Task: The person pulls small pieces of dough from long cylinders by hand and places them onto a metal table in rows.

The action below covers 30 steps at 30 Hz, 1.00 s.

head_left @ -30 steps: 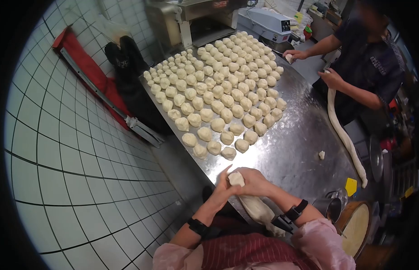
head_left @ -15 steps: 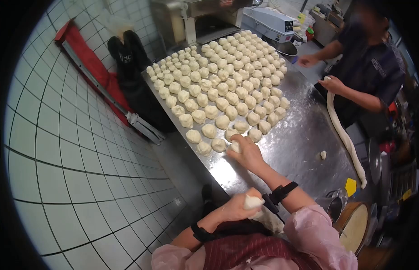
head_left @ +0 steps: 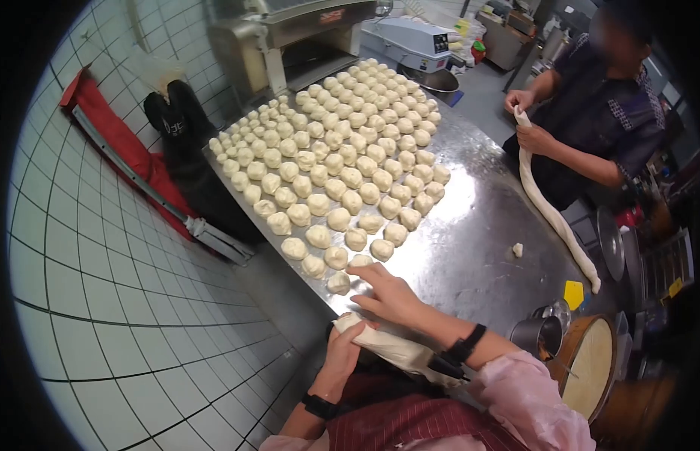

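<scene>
A thick pale dough log (head_left: pixel 399 352) is clasped in the left hand (head_left: pixel 344 352); at one o'clock, the right hand (head_left: pixel 387 295) is spread flat and open.

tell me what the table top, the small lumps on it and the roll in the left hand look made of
The table top: likely stainless steel, brushed; grey with glare patches. The small lumps: raw dough, it seems; pale, matte, soft uneven shapes. The roll in the left hand: same pale dough, sagging.
</scene>
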Motion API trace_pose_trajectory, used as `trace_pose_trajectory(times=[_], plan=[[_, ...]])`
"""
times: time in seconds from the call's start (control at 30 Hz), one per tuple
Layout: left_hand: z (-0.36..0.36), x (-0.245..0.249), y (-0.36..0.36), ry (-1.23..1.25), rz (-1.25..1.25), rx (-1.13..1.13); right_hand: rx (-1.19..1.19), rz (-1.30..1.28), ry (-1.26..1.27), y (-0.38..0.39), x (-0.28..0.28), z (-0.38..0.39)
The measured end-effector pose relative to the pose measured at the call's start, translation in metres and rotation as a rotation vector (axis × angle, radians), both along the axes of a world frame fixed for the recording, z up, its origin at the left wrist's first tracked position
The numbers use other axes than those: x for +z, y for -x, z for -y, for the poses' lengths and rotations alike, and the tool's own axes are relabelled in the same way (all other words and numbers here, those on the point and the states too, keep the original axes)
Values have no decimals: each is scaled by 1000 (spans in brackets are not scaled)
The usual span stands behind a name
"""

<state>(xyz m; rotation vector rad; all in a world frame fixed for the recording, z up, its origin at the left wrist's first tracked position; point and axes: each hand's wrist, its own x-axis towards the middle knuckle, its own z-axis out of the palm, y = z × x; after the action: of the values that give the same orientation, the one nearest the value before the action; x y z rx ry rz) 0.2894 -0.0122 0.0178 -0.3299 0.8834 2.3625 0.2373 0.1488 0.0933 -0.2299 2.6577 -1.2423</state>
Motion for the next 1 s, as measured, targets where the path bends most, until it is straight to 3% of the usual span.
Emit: trace_pose_trajectory(times=[0.03, 0.1, 0.13, 0.2, 0.27, 0.4, 0.47, 0.53, 0.6, 0.67, 0.77, 0.8, 0.83, 0.87, 0.93, 1.0], plan=[[-2, -1, 1, -6, -1, -8, -8, -1, -6, -8, 0, -12], [-9, -1, 3, -27, 41, 26, 59, 371, 48, -21, -2, -33], [-14, -2, 5, -27, 38, 19, 51, 367, 49, -26, -9, -34], [-29, 0, 11, 45, -52, -92, 180, 297, 386, -34, -22, -36], [-46, 13, 12, 111, -148, -78, 157, 221, 377, -36, -17, -37], [-49, 30, 13, 86, -247, 3, 57, 324, 162, -37, 6, -48], [-46, 10, 14, 126, -421, -385, -33, 72, 69, -40, 3, -51], [-55, 6, 0, 141, -456, -294, -24, 0, 57, -45, 10, -47], [-53, -5, 1, 227, -436, -466, -74, -72, 77, -50, 12, -38], [-53, 6, 5, 202, -448, -403, -103, -60, 72, -47, 8, -36], [-54, 5, 2, 207, -408, -575, -211, -88, 31, -27, -12, -36], [-54, 9, -6, 255, -603, -587, -288, -124, 1, -16, -19, -37], [-53, 16, -14, 305, -792, -600, -297, -167, -207, -6, -17, -36], [-55, 47, -19, 328, -818, -684, -302, -168, -173, 6, -30, -44], [-52, 27, -14, 216, -503, -520, -161, -258, -65, 6, -45, -44], [-35, 13, -8, 168, -350, -399, 6, -185, 161, -3, -33, -26]])
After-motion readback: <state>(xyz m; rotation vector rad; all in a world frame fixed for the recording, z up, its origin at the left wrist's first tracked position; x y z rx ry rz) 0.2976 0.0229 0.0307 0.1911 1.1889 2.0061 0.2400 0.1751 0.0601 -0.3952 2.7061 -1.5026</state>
